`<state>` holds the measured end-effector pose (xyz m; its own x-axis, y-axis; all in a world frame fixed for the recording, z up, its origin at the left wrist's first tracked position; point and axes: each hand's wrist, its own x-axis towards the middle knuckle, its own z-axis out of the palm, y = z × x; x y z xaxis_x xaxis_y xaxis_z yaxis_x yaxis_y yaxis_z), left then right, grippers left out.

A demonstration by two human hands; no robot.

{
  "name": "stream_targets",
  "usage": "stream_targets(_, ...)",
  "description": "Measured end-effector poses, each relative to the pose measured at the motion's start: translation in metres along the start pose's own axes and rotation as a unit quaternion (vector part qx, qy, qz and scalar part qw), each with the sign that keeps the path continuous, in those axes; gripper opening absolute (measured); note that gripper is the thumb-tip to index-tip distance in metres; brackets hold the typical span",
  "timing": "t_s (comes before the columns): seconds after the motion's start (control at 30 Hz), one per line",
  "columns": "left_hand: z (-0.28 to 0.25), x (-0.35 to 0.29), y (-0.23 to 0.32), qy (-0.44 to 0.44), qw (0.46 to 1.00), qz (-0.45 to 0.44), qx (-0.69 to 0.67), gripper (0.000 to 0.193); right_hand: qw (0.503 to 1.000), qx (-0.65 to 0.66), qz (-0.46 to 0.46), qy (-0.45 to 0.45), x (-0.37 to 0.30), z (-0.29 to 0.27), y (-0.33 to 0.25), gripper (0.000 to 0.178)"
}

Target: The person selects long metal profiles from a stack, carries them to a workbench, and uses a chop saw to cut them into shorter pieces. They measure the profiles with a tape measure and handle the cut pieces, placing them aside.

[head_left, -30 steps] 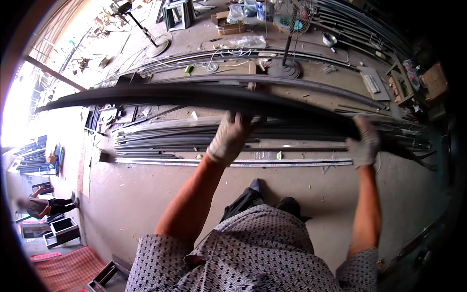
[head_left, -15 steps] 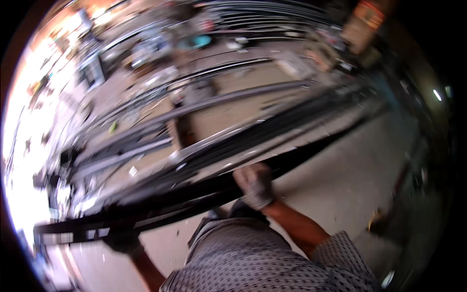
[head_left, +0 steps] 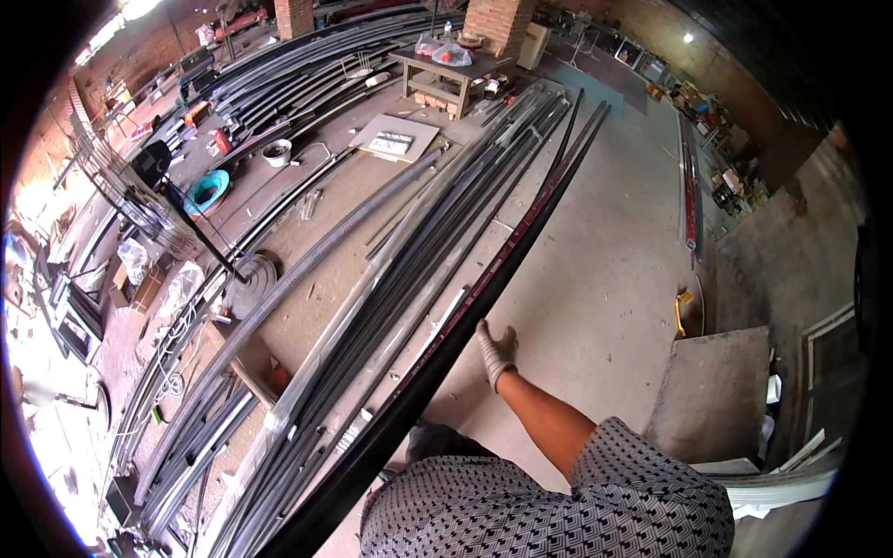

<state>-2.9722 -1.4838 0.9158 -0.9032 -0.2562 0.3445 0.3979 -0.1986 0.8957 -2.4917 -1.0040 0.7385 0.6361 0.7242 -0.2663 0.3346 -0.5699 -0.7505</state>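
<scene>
A long black profile bar (head_left: 462, 347) runs from the lower left up toward the far right, with dark red strips along part of its length. Beside its right edge is my right hand (head_left: 499, 355) in a pale glove. The thumb stands away from the fingers, and the fingertips are at the bar's edge; whether they touch it I cannot tell. My left hand is out of view, and the near end of the bar leaves the picture at the lower edge. Just left of the bar lies a bundle of dark long profiles (head_left: 409, 251) on the floor.
A standing fan (head_left: 251, 279) and a turquoise basin (head_left: 206, 191) are at the left. A low table (head_left: 465, 65) with plastic bags stands far ahead by a brick pillar (head_left: 498, 26). To the right lie a red-and-grey bar (head_left: 688, 186) and a flat board (head_left: 709, 391).
The view has turned, and the black bar now slants steeply away instead of lying across. My right hand, closed on the bar before, has opened beside it. My left hand has left the picture.
</scene>
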Motion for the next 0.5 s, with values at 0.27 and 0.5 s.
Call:
stream_targets(0.27,0.008,0.009,0.002,0.017,0.996,-0.041,-0.072,0.018,0.666,0.614,0.225,-0.359,0.004,0.038,-0.042,0.079)
stream_targets(0.5,0.021,0.053,-0.007,-0.033,0.953,-0.108,-0.280,0.028,0.692,0.608,0.119,-0.372,-0.002,0.046,-0.162,0.029)
